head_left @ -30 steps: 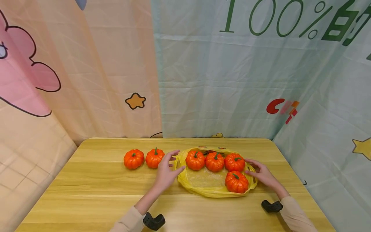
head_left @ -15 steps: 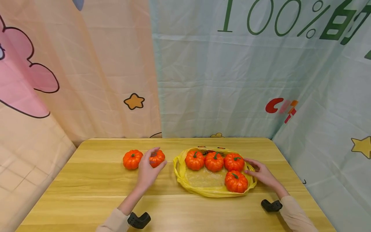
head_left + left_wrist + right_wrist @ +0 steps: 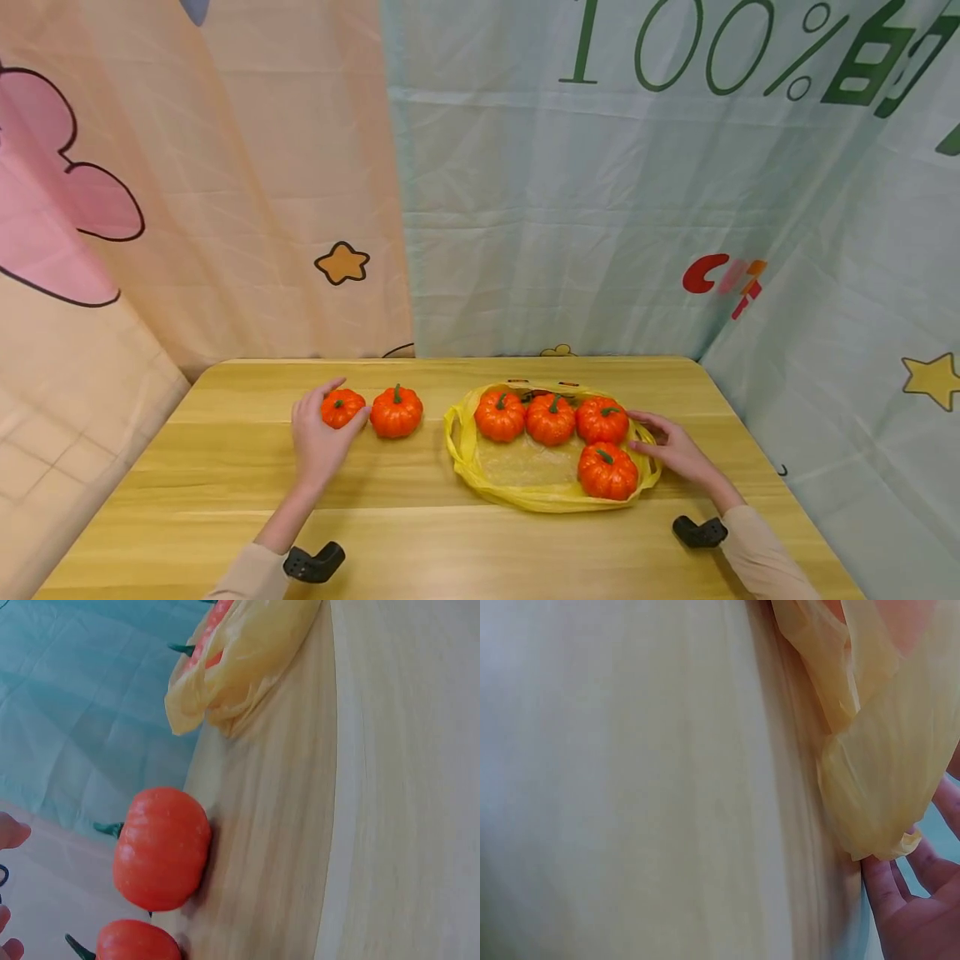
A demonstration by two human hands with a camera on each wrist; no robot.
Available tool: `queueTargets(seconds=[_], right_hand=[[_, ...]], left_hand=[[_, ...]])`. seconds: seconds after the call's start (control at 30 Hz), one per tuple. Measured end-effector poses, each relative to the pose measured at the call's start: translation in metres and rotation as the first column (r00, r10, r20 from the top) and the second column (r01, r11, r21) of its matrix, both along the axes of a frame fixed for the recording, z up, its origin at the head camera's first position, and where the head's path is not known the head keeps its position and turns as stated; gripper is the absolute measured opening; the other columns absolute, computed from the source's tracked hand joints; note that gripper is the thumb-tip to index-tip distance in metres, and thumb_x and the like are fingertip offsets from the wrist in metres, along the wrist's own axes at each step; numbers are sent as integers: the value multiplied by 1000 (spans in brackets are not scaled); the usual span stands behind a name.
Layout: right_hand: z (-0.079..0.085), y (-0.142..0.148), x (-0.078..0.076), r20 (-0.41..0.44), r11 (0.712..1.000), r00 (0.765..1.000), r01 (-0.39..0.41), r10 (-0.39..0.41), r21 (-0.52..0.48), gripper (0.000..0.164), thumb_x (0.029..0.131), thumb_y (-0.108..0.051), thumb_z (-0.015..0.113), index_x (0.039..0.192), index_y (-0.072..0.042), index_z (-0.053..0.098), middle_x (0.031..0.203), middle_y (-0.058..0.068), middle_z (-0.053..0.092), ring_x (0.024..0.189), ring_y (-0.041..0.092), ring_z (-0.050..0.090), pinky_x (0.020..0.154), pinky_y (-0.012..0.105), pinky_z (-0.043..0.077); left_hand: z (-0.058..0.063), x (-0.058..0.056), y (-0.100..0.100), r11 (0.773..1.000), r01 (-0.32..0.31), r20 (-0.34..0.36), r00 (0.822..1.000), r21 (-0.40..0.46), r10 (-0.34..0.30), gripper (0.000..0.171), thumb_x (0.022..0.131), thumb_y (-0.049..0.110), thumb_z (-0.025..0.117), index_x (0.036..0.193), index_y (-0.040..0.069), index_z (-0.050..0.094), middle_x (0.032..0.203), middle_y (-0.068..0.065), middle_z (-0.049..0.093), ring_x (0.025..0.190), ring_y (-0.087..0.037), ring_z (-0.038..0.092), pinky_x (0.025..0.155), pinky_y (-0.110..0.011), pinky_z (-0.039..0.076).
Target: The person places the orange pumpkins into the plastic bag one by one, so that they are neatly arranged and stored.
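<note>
Around the leftmost small orange pumpkin, my left hand is spread, thumb to its right and fingers to its far left. The left wrist view has these fingertips above the pumpkins, apart from them. Another pumpkin with a green stem sits just right of the thumb. My right hand rests at the right rim of a yellow plastic bag, thumb and fingers apart and touching the film. Several pumpkins lie inside the bag, three in a back row and one at front right.
The wooden table carries everything, its back edge near a printed cloth curtain. Black wrist devices sit on both forearms. More cloth hangs at either side.
My left hand has moved left from the bag's left rim, past the nearer loose pumpkin, to the leftmost one. The right hand stays at the bag; the head view has shifted slightly.
</note>
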State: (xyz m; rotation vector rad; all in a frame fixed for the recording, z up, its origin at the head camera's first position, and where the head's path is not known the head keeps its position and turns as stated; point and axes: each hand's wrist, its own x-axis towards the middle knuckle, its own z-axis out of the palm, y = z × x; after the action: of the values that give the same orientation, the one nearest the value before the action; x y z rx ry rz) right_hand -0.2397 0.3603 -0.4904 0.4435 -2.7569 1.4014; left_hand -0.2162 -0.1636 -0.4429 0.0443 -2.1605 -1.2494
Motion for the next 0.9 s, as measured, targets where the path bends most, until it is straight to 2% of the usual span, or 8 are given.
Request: queueTargets(seconds=[0.1,0.23,0.4,0.5,0.7,0.9], right_hand=[[-1,1,-2,17,1000,1000,-8,8,-12,54,89,-14,68,135,6,49,136,29,51,128,49,41,90,7,38],[-2,2,-2,22,1000,1000,-19,19,-18,54,89,-14,67,135,7,48,136,30,50,130,50,39,90,7,37],[-1,2,-2,26,1000,999,-20,21,-22,54,89,-13,67,135,8,47,137,31,48,130,50,37,91,5,34],[-1,1,-3,33,999,999,-26,27,-34,55,89,-13,67,135,9,46,138,31,47,131,51,36,91,4,33],[0,1,-2,50,998,998,-31,33,-46,55,89,-11,66,136,9,45,138,31,46,132,51,35,91,3,33],[2,0,-1,25,1000,999,-27,27,-13,54,90,-12,67,135,9,46,136,32,48,130,52,38,90,6,36]], left_hand=[[-5,-1,-14,999,-38,35,999,-14,38,60,71,11,83,125,3,58,126,-20,58,112,-37,40,93,-48,29],[-12,1,-30,999,-36,143,989,-2,36,70,73,15,83,133,3,51,137,-21,49,123,-40,35,101,-54,27],[-19,1,-43,1000,10,322,947,11,-13,85,76,23,81,144,2,36,149,-24,34,134,-43,26,108,-60,25],[-25,0,-50,999,40,386,921,17,-43,92,76,26,81,148,1,30,151,-25,29,134,-44,28,108,-62,27],[-33,-3,-54,996,84,422,902,34,-90,89,78,21,79,146,-3,28,151,-26,30,128,-44,36,107,-58,31],[-32,-4,-55,992,115,451,883,56,-128,86,80,18,77,146,-5,27,150,-27,31,126,-43,39,105,-55,36]])
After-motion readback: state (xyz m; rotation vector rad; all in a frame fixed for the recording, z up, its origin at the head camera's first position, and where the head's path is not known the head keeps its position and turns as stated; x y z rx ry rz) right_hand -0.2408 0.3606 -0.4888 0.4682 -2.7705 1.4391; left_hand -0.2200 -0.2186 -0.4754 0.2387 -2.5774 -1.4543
